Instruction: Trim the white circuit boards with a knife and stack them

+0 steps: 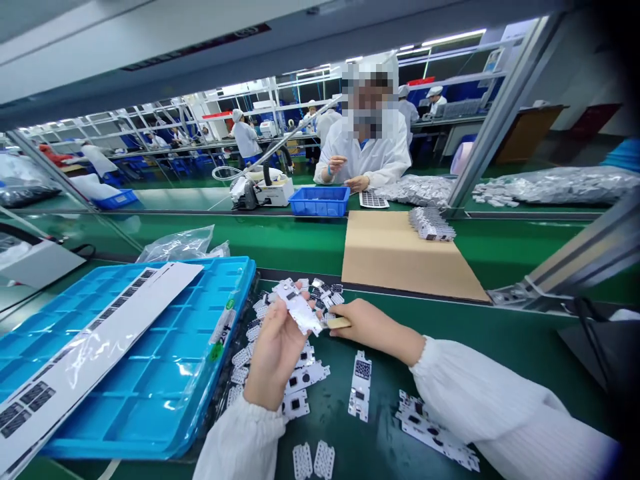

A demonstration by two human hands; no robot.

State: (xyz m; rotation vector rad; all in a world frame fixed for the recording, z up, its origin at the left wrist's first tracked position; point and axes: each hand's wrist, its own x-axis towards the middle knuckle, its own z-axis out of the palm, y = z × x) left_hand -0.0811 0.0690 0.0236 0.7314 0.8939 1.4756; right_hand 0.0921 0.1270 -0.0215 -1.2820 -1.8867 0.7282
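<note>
My left hand (274,350) is closed around a small white strip-shaped part (299,309), held up over the green bench. My right hand (361,323) is closed in a pinch on a small tan stick-like tool (339,323) whose tip sits next to that part. Under and around both hands lie several loose white parts with dark squares (361,385), with more of them (436,437) below my right sleeve.
A blue compartment tray (165,373) lies at the left with a long white sticker sheet (95,347) across it. A cardboard sheet (400,257) lies beyond. Across the belt a person in white (367,150) works by a blue bin (320,200).
</note>
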